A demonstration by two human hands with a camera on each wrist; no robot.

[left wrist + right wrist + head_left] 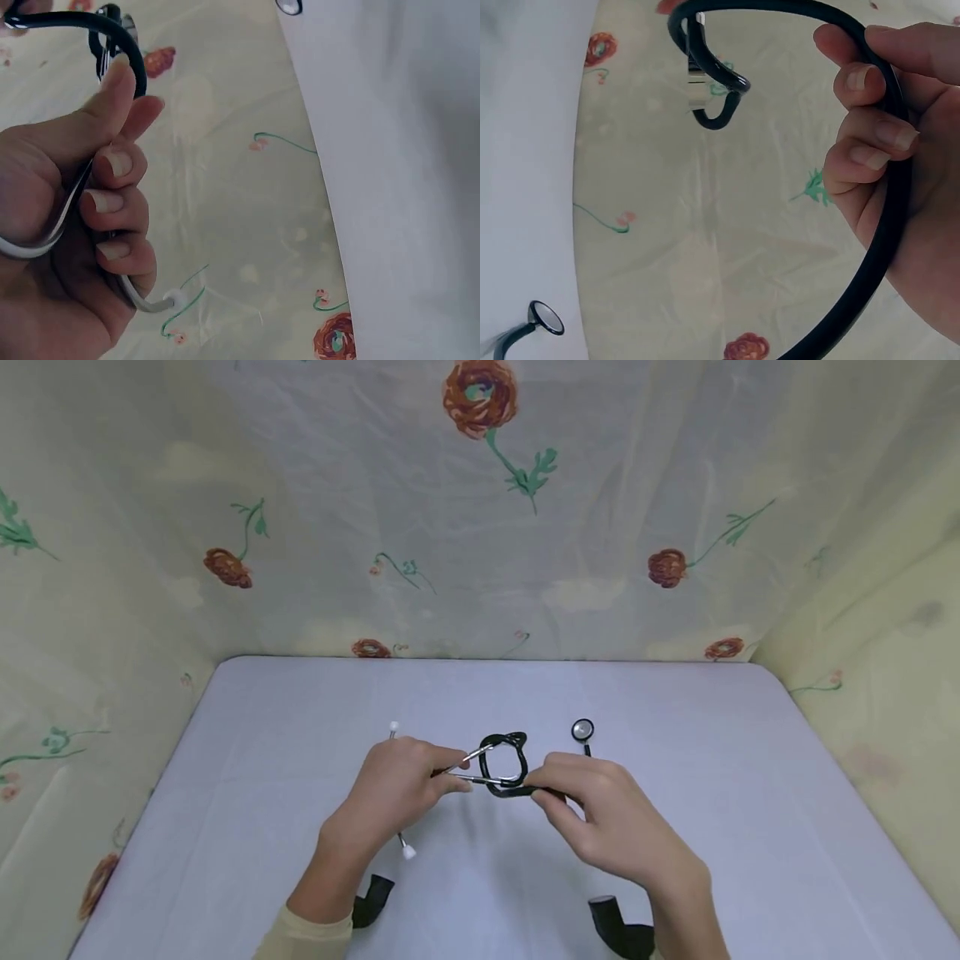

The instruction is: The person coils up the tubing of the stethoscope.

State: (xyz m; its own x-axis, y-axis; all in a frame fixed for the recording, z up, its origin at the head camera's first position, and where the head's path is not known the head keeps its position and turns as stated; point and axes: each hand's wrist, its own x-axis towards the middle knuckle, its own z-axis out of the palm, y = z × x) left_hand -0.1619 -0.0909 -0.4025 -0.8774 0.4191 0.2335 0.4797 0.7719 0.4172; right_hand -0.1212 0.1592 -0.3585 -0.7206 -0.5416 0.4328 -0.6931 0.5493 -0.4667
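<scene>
A: Where is the stethoscope (515,792)?

B: Between the two hands, held above the surface (300,760), with a shadow beneath.

A: What does the left hand (401,781) do?

B: It grips the metal arms (474,755). In the left wrist view its fingers curl round them, thumb laid along the top.

A: And the ear tips (408,852)?

B: Both are white and stick out past the left hand, one on its far side, the other on its near side towards the wearer.

A: The right hand (607,814)?

B: It pinches the black tube (483,763) between thumb and forefinger. The right wrist view has the other fingers curled against the tube as well.

A: So what lies in the gap between the hands?

B: A rounded loop of the tube, with the ends of the metal arms running into it from the left. It sits just beside the right fingertips and near the left ones.

A: Where's the chest piece (582,730)?

B: Just beyond the right hand, round face showing, with a short length of tube leading back behind that hand. I can't tell whether it touches the surface.

A: And behind it all?

B: A flowered cloth (337,485), past the surface's far edge.
</scene>
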